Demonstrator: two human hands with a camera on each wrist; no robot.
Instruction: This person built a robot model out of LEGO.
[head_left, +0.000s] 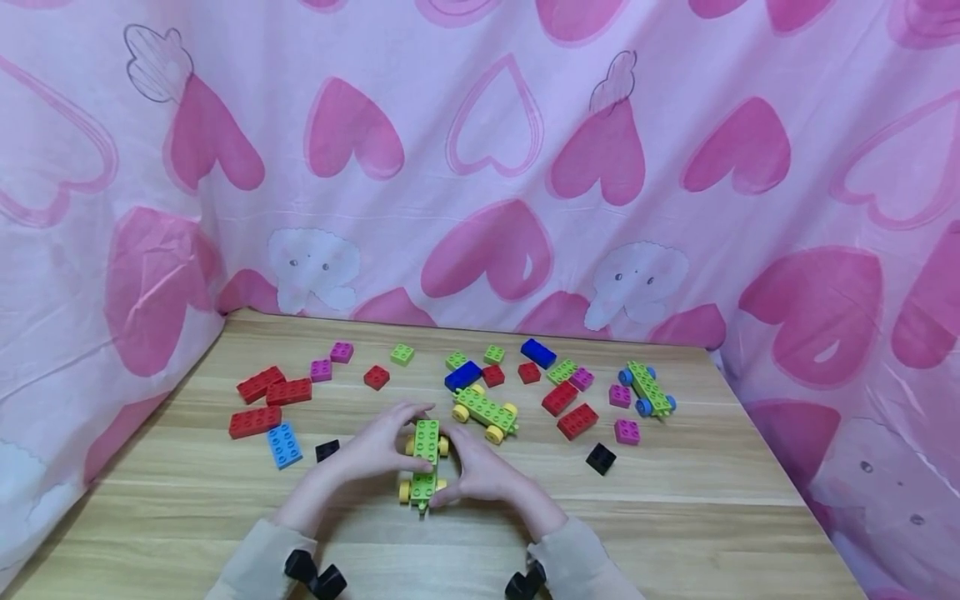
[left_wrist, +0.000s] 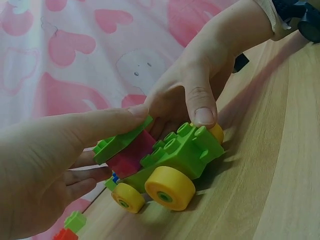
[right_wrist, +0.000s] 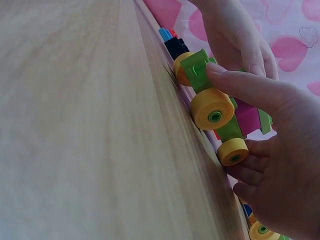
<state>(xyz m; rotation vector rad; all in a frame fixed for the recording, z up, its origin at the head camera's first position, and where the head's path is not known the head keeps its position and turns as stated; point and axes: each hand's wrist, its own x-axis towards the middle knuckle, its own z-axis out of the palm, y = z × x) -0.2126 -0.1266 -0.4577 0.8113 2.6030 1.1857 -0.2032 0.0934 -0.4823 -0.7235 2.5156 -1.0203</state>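
Both hands hold a green toy car [head_left: 425, 450] with yellow wheels, low over the wooden table and pointing away from me. My left hand [head_left: 378, 442] grips it from the left, its thumb on the green brick [left_wrist: 122, 139] at the car's raised front. Under that brick sits a magenta brick [left_wrist: 131, 156]. From the right, my right hand [head_left: 487, 468] holds the car, thumb at the rear end and fingers by a front yellow wheel [right_wrist: 232, 151]. A second green car with yellow wheels [head_left: 485, 412] stands just beyond the right hand.
A green car with blue wheels [head_left: 648, 388] stands at the table's right. Red bricks [head_left: 260, 383] and a light blue brick [head_left: 284, 445] lie left; dark blue bricks [head_left: 537, 352] and several small green, red and magenta ones spread across the back. A black brick [head_left: 601, 458] lies right.
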